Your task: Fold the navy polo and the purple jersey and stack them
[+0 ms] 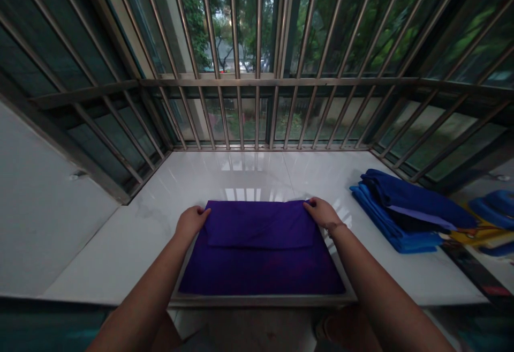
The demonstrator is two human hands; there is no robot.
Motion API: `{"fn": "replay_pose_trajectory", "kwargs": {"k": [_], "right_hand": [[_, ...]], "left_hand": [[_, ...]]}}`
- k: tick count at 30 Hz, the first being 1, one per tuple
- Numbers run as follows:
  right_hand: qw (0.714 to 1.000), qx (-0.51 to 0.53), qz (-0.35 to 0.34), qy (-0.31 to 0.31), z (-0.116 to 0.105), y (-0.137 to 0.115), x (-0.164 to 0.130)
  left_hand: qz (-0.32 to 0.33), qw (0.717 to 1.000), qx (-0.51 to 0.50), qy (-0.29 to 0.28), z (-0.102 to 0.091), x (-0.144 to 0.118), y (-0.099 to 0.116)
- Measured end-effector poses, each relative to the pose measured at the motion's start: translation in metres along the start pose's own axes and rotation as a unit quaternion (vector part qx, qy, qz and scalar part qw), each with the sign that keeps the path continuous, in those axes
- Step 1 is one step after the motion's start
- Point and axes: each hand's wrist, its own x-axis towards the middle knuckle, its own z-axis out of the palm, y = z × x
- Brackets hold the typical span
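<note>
A purple cloth [261, 271] lies spread on a flat board with a pale rim [257, 301] at the sill's front edge. The cloth's far part is folded over toward me in a wide flap [259, 229]. My left hand [193, 220] pinches the flap's far left corner between thumb and fingers. At the far right corner, my right hand [322, 214] pinches the same cloth; a thin band is on that wrist. Both hands rest close to the white surface, and the fold between them looks fairly straight, with light creases.
The glossy white sill [257, 172] runs back to a window with metal bars [259, 82]. To the right lies a stack of folded blue cloths [401, 212]. Beside it are blue and yellow items [492, 223] and a dark flat object [477, 271].
</note>
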Motion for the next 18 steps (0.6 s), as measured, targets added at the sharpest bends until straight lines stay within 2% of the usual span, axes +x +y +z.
{"fn": "replay_pose_trajectory", "kwargs": {"k": [4,8,11,15,18], "right_hand": [[0.997,0.051,0.005,0.050,0.006,0.009,0.007],[0.993,0.086,0.028,0.071,0.018,0.022,0.004],[0.991,0.117,0.039,0.054,0.021,0.028,0.003],[0.988,0.155,0.020,0.008,0.018,0.027,0.011],[0.985,0.171,0.005,0.026,0.016,0.022,0.019]], "left_hand": [[-0.010,0.998,-0.067,-0.019,0.006,0.001,-0.007],[-0.033,0.986,-0.155,-0.055,0.017,-0.006,-0.018],[-0.029,0.976,-0.207,-0.067,0.022,-0.010,-0.025],[-0.015,0.969,-0.237,-0.069,0.023,-0.013,-0.030],[-0.006,0.969,-0.241,-0.059,0.025,-0.016,-0.032]]}}
